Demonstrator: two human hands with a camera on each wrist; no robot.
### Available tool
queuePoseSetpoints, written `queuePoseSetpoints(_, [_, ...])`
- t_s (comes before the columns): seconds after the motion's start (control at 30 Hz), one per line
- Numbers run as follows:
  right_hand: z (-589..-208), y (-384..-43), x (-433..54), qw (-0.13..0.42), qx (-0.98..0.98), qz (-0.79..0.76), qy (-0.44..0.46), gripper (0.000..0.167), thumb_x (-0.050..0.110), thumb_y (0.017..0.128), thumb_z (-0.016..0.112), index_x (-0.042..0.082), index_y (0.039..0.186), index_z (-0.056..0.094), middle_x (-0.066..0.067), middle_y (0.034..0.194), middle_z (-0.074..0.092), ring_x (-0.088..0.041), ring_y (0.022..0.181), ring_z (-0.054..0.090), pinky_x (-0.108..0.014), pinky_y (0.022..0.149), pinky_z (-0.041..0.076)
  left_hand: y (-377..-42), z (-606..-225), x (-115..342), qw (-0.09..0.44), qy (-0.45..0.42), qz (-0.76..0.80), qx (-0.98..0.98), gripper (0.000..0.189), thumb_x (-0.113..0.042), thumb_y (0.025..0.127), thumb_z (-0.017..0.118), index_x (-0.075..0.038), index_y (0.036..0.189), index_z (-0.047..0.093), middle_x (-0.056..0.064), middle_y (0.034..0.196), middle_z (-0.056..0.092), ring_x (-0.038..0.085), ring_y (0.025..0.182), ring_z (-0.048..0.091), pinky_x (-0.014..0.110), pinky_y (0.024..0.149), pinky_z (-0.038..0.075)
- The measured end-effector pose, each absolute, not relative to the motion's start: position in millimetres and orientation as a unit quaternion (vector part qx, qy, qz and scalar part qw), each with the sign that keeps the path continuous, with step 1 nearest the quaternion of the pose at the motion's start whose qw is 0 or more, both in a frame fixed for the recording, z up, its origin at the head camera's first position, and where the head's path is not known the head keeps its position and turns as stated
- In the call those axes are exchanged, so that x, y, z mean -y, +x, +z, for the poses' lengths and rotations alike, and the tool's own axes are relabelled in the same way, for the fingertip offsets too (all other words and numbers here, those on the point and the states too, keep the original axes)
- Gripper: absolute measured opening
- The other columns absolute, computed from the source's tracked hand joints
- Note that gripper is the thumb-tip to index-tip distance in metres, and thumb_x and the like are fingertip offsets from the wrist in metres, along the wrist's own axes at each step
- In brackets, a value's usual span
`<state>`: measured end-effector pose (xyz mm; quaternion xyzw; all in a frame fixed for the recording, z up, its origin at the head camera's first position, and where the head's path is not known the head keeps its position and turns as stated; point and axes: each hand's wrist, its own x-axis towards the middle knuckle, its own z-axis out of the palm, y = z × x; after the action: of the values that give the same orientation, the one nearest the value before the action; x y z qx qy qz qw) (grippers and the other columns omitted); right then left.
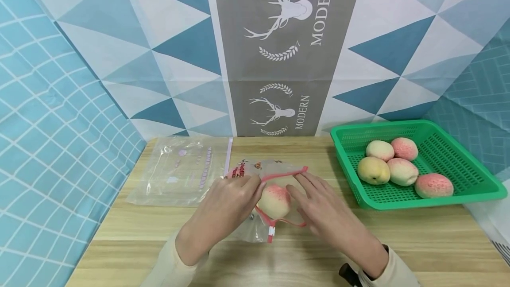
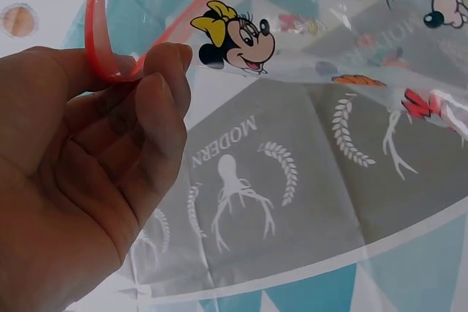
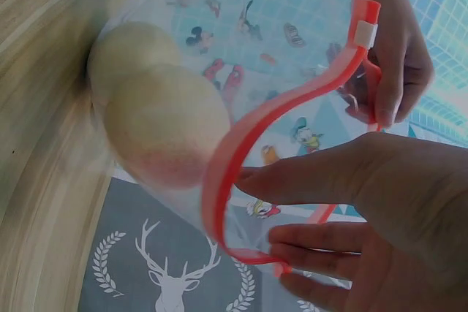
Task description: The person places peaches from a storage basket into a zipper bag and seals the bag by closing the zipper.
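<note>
A clear zip bag point(image 1: 249, 233) with cartoon prints and a red zip edge point(image 1: 283, 174) stands with its mouth spread on the wooden table. Inside, a pale peach with a pink blush point(image 1: 275, 203) shows through the mouth; behind it the right wrist view reveals a second peach point(image 3: 131, 49). My left hand point(image 1: 227, 205) pinches the red edge between thumb and fingers, at the left of the mouth. At the opposite side, my right hand point(image 1: 328, 209) has its fingers extended at the red edge, the thumb near the peach. A white slider point(image 3: 365, 34) sits on the zip.
To the right stands a green plastic basket point(image 1: 398, 206) with several peaches point(image 1: 403, 172) and a yellow fruit point(image 1: 373, 170). Another clear zip bag point(image 1: 179, 176) lies flat at the back left of the table point(image 1: 131, 251). Patterned cloth walls rise behind and at both sides.
</note>
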<state>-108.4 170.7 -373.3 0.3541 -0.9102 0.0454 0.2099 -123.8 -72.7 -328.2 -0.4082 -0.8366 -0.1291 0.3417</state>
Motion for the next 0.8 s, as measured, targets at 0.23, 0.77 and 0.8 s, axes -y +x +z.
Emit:
queuePoseSetpoints(0.23, [-373.3,-110.7,-171.1,0.204,0.913,0.039,0.351,0.054,0.006,0.077,0.078,0.005,0.128,0.061,-0.021,0.153,0.038,-0.035,0.146,0.030,-0.046,0.113,0.034,-123.9,-323.0,77.0,0.356,-0.404,-0.134,0.832,0.019,-0.009,0.091,0.066,-0.009,0.074,0.056,-0.006,0.056,0.036,0.005,0.046,0.028,0.017,0.041,0.020])
queuePoseSetpoints(0.77, [-370.4,-110.6,-181.7,0.158,0.915,0.079,0.362,0.058,0.017,0.076,0.084,0.013,0.129,0.061,-0.013,0.145,0.049,-0.032,0.137,0.043,-0.049,0.111,0.037,-123.9,-330.9,70.9,0.334,-0.419,-0.132,0.834,0.021,-0.009,0.088,0.068,-0.011,0.073,0.053,-0.006,0.058,0.035,0.005,0.050,0.026,0.018,0.044,0.020])
queuePoseSetpoints(0.8, [-368.5,-110.1,-183.0,0.153,0.914,0.091,0.365,0.057,0.017,0.078,0.084,0.014,0.129,0.061,-0.010,0.142,0.052,-0.029,0.133,0.046,-0.047,0.108,0.041,-123.8,-331.1,70.6,0.333,-0.420,-0.131,0.834,0.022,-0.009,0.088,0.068,-0.011,0.073,0.053,-0.007,0.058,0.034,0.005,0.050,0.025,0.018,0.044,0.019])
